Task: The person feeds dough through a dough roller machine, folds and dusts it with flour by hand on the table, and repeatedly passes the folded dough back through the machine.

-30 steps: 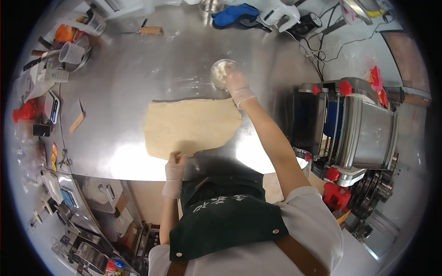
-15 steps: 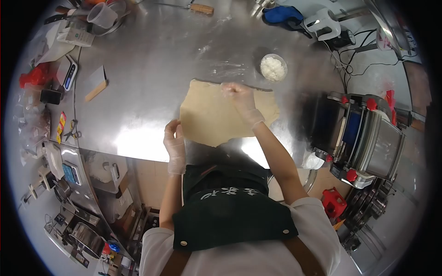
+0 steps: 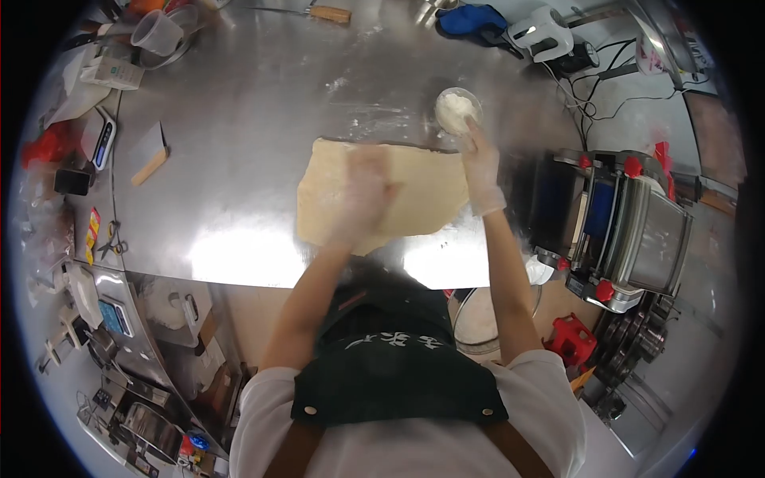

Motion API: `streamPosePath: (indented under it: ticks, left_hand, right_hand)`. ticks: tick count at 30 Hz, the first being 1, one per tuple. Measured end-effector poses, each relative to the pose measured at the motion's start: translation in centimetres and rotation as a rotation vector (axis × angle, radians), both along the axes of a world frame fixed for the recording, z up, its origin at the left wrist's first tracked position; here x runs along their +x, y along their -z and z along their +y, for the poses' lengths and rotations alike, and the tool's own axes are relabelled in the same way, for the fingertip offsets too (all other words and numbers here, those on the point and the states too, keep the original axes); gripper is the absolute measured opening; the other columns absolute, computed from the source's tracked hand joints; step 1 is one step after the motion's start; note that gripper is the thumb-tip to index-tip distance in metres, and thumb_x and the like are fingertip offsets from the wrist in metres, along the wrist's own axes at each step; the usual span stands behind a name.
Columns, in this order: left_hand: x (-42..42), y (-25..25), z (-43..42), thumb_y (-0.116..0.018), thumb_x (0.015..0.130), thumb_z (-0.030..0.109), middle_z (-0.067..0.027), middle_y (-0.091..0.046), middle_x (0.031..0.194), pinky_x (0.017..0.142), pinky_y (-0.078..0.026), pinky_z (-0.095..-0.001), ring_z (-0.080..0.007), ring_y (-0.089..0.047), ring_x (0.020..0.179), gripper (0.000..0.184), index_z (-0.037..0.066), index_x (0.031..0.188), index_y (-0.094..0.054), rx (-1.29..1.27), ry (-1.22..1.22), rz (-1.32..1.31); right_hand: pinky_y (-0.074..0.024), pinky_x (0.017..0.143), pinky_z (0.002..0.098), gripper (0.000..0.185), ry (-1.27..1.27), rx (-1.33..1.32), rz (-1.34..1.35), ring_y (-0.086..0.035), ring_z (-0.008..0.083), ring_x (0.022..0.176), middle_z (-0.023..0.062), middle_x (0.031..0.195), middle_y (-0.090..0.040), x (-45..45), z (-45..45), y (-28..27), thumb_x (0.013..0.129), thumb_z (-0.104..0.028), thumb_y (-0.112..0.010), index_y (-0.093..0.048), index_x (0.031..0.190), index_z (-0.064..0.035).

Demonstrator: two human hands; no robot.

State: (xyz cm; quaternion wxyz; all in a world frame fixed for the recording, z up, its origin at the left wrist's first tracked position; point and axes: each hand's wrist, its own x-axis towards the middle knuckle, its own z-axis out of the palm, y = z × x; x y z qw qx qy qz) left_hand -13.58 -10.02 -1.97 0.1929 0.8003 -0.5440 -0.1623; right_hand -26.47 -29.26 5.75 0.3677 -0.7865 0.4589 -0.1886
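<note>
On the table [image 3: 239,143], the dough [image 3: 426,191] lies with its long axis running left to right. The left hand [image 3: 368,187] is over it, too blurred to tell open from closed. The bowl [image 3: 438,109] of flour [image 3: 456,108] sits beyond the dough's far edge, nearer the right hand [image 3: 482,167], whose fingertips meet its near rim; grip unclear.

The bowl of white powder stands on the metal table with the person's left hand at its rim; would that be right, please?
Not quite: the head view shows the right hand at the rim of the bowl of white powder, which does stand on the metal table.
</note>
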Motion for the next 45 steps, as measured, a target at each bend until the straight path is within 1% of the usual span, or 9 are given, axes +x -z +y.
streamPosePath:
  ticks: [6,10,15,18,24,27,33,39,45]
  left_hand:
    - [-7.8,1.2,-0.3,-0.059,0.091,0.04,-0.0205,-0.046,0.144,0.119,-0.017,-0.0546,-0.0378,-0.035,0.14,0.062,0.001,0.138,-0.049,-0.053,0.756,0.035]
    - [1.1,-0.9,5.8,-0.058,0.092,0.042,-0.0161,-0.043,0.147,0.118,-0.02,-0.0542,-0.0382,-0.031,0.142,0.055,0.009,0.135,-0.054,0.132,0.277,0.024]
    - [8.8,-1.6,2.5,-0.072,0.081,0.036,-0.0169,-0.047,0.142,0.108,-0.034,-0.0542,-0.0383,-0.043,0.131,0.061,0.008,0.133,-0.056,-0.15,-0.007,-0.322]
    - [10.7,-2.2,0.0,-0.072,0.082,0.037,-0.0142,-0.058,0.13,0.106,-0.039,-0.0474,-0.0354,-0.051,0.123,0.056,0.009,0.129,-0.06,0.148,0.003,-0.047]
    - [14.1,-6.5,-2.6,-0.076,0.075,0.022,-0.0153,-0.068,0.104,0.089,-0.05,-0.0386,-0.0314,-0.063,0.101,0.041,0.005,0.112,-0.069,0.489,0.115,0.302]
    - [14.1,-5.8,-1.7,-0.076,0.076,0.019,-0.0145,-0.069,0.105,0.088,-0.051,-0.0372,-0.0296,-0.065,0.099,0.039,0.005,0.111,-0.069,0.475,0.087,0.539]
    - [11.2,-9.9,2.4,-0.075,0.073,0.004,-0.012,-0.071,0.096,0.079,-0.053,-0.0337,-0.0253,-0.067,0.085,0.038,0.003,0.11,-0.067,0.195,-0.09,0.479]
    - [9.0,-20.0,5.2,-0.071,0.076,0.008,-0.004,-0.07,0.093,0.067,-0.056,-0.0323,-0.0214,-0.068,0.085,0.022,0.012,0.098,-0.072,-0.273,0.243,0.068]
    - [3.1,-10.3,8.4,-0.07,0.072,0.009,0.0005,-0.066,0.087,0.061,-0.055,-0.0296,-0.0198,-0.063,0.076,0.023,0.019,0.093,-0.067,-0.242,0.426,-0.396]
  right_hand:
    - [-0.03,0.116,0.046,0.054,-0.216,-0.362,0.184,-0.04,0.0355,0.139,0.0205,0.149,-0.043,-6.8,7.2,7.0,0.095,-0.017,-0.054,-0.042,0.146,-0.0008]
    - [-0.0167,0.12,0.0528,0.072,-0.573,-0.235,0.773,-0.022,0.0374,0.147,0.0163,0.158,-0.029,-2.8,15.1,6.2,0.092,-0.035,-0.055,-0.03,0.151,-0.0021]
    - [-0.018,0.119,0.0532,0.074,-0.615,-0.519,0.538,-0.026,0.0311,0.147,0.013,0.157,-0.033,1.8,10.2,7.6,0.091,-0.043,-0.057,-0.033,0.152,-0.0076]
    - [-0.0308,0.113,0.0505,0.066,-0.408,-0.523,0.511,-0.037,0.0289,0.14,0.0108,0.147,-0.046,-1.4,3.3,9.1,0.089,-0.042,-0.062,-0.045,0.146,-0.0134]
    - [-0.0481,0.09,0.0424,0.031,-0.626,-0.015,0.569,-0.062,0.0315,0.106,0.0086,0.109,-0.068,-0.9,-1.2,2.7,0.089,-0.035,-0.064,-0.068,0.107,-0.0104]
    - [-0.0498,0.087,0.0396,0.042,-0.589,0.246,0.611,-0.065,0.032,0.1,0.0137,0.106,-0.069,-0.5,-1.0,0.9,0.08,-0.031,-0.074,-0.066,0.116,-0.0096]
    - [-0.0512,0.079,0.0419,0.023,-0.619,-0.048,0.188,-0.066,0.032,0.089,0.0099,0.095,-0.071,-4.4,2.5,-5.5,0.081,-0.017,-0.067,-0.069,0.103,-0.0108]
    - [-0.0528,0.073,0.0358,0.027,-0.651,-0.39,0.197,-0.062,0.0232,0.08,0.0027,0.095,-0.071,-8.0,2.6,-13.2,0.077,-0.015,-0.069,-0.07,0.104,-0.0147]
    - [-0.0513,0.076,0.0346,0.028,-0.801,-0.849,0.301,-0.059,0.0189,0.093,-0.0022,0.106,-0.068,-13.4,3.0,-1.3,0.076,-0.018,-0.064,-0.068,0.104,-0.0145]
